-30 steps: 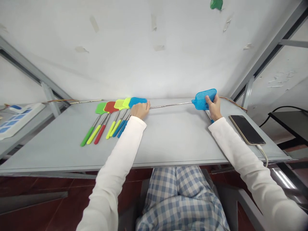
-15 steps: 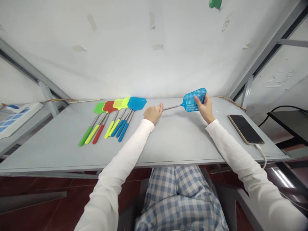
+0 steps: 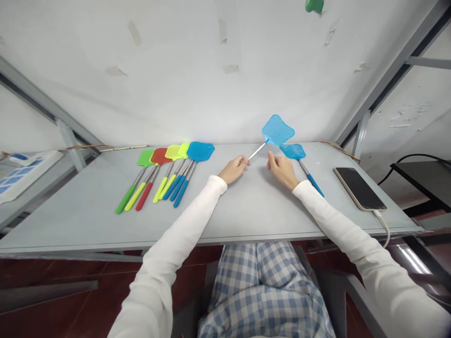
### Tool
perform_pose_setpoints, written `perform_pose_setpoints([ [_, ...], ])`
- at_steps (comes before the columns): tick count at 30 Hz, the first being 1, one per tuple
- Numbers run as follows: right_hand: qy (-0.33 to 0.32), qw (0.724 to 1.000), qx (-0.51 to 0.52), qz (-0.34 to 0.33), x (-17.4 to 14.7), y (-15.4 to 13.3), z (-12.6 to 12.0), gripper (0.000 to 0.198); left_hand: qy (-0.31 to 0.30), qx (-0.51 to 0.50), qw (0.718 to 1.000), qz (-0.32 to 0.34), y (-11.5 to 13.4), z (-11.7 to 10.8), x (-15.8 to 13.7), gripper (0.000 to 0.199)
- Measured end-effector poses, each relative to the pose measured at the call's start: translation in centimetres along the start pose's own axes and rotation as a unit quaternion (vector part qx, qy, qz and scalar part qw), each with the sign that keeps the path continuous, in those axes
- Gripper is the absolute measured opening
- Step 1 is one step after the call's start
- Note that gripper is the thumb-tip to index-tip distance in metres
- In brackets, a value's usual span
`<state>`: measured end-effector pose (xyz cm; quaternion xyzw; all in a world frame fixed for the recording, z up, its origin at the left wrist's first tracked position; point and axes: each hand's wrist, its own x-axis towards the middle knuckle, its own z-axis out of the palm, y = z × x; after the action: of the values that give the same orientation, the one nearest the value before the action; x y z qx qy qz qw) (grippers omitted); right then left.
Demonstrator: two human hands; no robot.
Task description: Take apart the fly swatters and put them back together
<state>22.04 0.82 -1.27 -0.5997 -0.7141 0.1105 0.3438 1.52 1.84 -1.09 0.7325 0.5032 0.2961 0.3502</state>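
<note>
Blue swatter point(image 3: 278, 130) is apparently being positioned, left hand point(image 3: 234, 170) gripping its shaft point(image 3: 258, 150); half-curled right hand point(image 3: 283, 172) is holding nothing; next move is probably needing steadiness.

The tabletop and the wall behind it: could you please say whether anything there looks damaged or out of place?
Mildly odd: one blue swatter lies at the right, apart from the swatters grouped at the left. Tape scraps mar the wall. No spill shows.
</note>
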Motion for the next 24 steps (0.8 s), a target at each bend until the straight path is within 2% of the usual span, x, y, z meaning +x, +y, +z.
perform_pose_setpoints([
  [2, -0.037, 0.998, 0.058, -0.006, -1.0, -0.9, 0.9, 0.053, -0.076, -0.041, 0.996, 0.036, 0.6, 1.2, -0.6, 0.028],
  [4, -0.023, 0.994, 0.105, 0.005, -1.5, -1.2, 1.7, 0.044, -0.123, -0.034, 0.99, 0.067, 0.9, 2.2, -1.0, 0.028],
  [8, -0.006, 0.985, 0.164, 0.044, -1.3, -0.6, 2.2, 0.033, -0.143, 0.034, 0.984, 0.1, 1.1, 2.7, -1.4, 0.034],
  [11, -0.023, 0.99, 0.125, 0.065, -1.1, -0.4, 1.8, 0.025, -0.145, 0.102, 0.977, 0.12, 1.3, 2.4, -1.5, 0.036],
  [13, -0.049, 0.994, 0.053, 0.081, -1.0, -0.5, 1.4, 0.02, -0.169, 0.151, 0.962, 0.15, 1.4, 2.2, -1.5, 0.039],
  [15, -0.087, 0.992, -0.036, 0.085, -1.1, -0.7, 0.9, 0.019, -0.165, 0.215, 0.947, 0.173, 1.4, 1.8, -1.4, 0.036],
  [17, -0.121, 0.981, -0.129, 0.075, -1.1, -0.6, 0.2, 0.022, -0.114, 0.287, 0.938, 0.158, 1.0, 1.2, -1.1, 0.033],
  [19, -0.143, 0.965, -0.211, 0.068, -1.0, -0.1, -0.4, 0.027, -0.035, 0.342, 0.932, 0.112, 0.3, 0.4, -0.8, 0.035],
  [22, -0.146, 0.941, -0.294, 0.076, -0.8, 1.1, -1.3, 0.032, 0.109, 0.39, 0.914, -0.009, -1.4, -1.1, -0.3, 0.04],
  [24, -0.138, 0.932, -0.324, 0.081, -0.7, 1.9, -1.9, 0.035, 0.212, 0.41, 0.879, -0.119, -2.8, -2.2, -0.1, 0.043],
])
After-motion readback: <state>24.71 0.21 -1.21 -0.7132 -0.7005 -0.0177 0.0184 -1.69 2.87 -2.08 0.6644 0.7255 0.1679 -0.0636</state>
